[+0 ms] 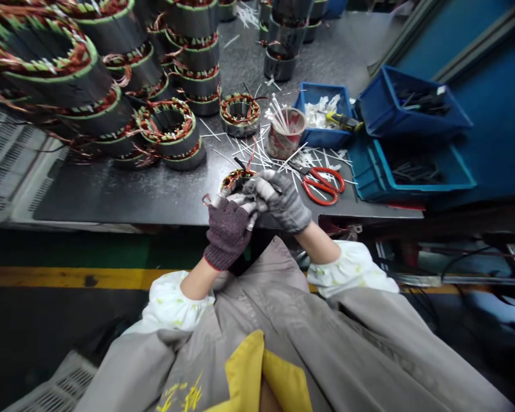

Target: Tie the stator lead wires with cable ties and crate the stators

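Note:
A small motor stator (235, 179) with copper windings sits at the near edge of the dark workbench (124, 191). My left hand (228, 228), in a dark purple glove, is closed against its near side, gripping wire ends. My right hand (283, 199), in a grey glove, is curled over the stator's right side, fingers pinched on a wire or thin tool that I cannot make out. Both hands touch each other over the stator, hiding most of it.
Stacks of wound stators (171, 129) fill the bench's left and back. A cup of white ties (285, 130), loose ties, red-handled scissors (321, 182) and blue bins (324, 114) lie to the right. A yellow floor line (68, 277) runs below the bench.

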